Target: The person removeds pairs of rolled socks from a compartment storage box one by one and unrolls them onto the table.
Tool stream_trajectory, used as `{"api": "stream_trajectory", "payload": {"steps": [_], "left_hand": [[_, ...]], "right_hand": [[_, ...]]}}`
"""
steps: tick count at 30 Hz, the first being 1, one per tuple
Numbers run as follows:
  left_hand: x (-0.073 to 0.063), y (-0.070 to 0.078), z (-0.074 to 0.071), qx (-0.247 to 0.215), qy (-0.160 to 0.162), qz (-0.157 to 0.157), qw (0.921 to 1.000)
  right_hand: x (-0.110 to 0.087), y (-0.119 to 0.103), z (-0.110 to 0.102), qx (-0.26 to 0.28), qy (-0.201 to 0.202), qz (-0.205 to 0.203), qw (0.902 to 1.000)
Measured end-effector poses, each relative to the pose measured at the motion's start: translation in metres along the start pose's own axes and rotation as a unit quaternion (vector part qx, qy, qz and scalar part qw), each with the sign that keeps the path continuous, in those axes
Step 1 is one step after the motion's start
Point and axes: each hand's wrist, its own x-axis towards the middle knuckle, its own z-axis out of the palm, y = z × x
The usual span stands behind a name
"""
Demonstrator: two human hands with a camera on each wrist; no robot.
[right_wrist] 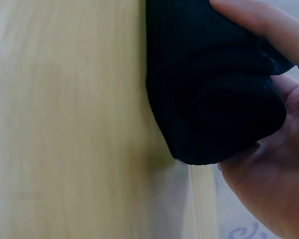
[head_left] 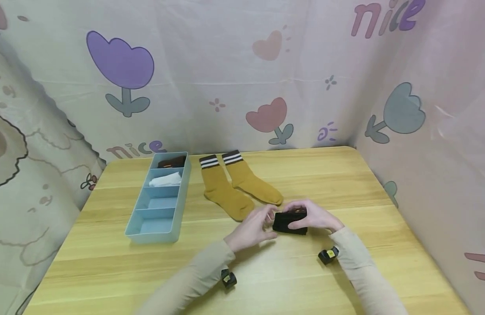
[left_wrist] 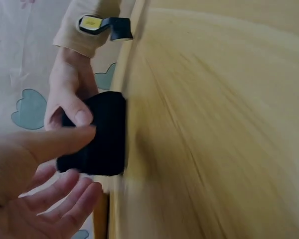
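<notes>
A folded bundle of black socks [head_left: 284, 224] sits at the middle right of the table in the head view. My right hand [head_left: 314, 216] grips its right end, thumb on the near side and fingers over the far side. In the right wrist view the dark bundle [right_wrist: 209, 99] shows a rolled, layered end. My left hand [head_left: 250, 229] is at the left end, thumb and fingers spread apart around it. The left wrist view has the left thumb [left_wrist: 65, 144] overlapping the bundle, with the other fingers loosely extended below.
A pair of mustard socks [head_left: 226, 192] with striped cuffs lies flat just beyond my hands. To the left stands a light-blue divided box [head_left: 181, 205]; dark brown folded cloth [head_left: 172, 162] and white folded cloth [head_left: 165, 180] fill its two far compartments. Patterned curtains border the wooden table [head_left: 108, 271].
</notes>
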Motion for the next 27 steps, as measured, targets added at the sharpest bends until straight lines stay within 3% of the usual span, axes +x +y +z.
{"api": "stream_trajectory", "payload": {"steps": [3,8,14,22,27], "left_hand": [[0.010,-0.001,0.008,0.015,0.014,0.000,0.9998],[0.023,0.001,0.017,0.047,0.010,-0.001,0.9988],[0.031,0.000,0.024,0.002,-0.007,-0.034,0.9994],[0.040,-0.001,0.025,-0.028,-0.014,-0.062,0.9976],[0.043,-0.003,0.025,-0.033,-0.016,-0.064,0.9972]], "right_hand": [[-0.001,0.003,-0.001,0.011,-0.005,-0.004,0.9999],[-0.008,0.012,-0.010,0.049,-0.045,-0.030,0.9973],[-0.027,0.030,-0.029,0.139,-0.084,-0.046,0.9856],[-0.036,0.047,-0.040,0.198,-0.087,-0.069,0.9739],[-0.039,0.050,-0.043,0.179,-0.057,-0.057,0.9806]]}}
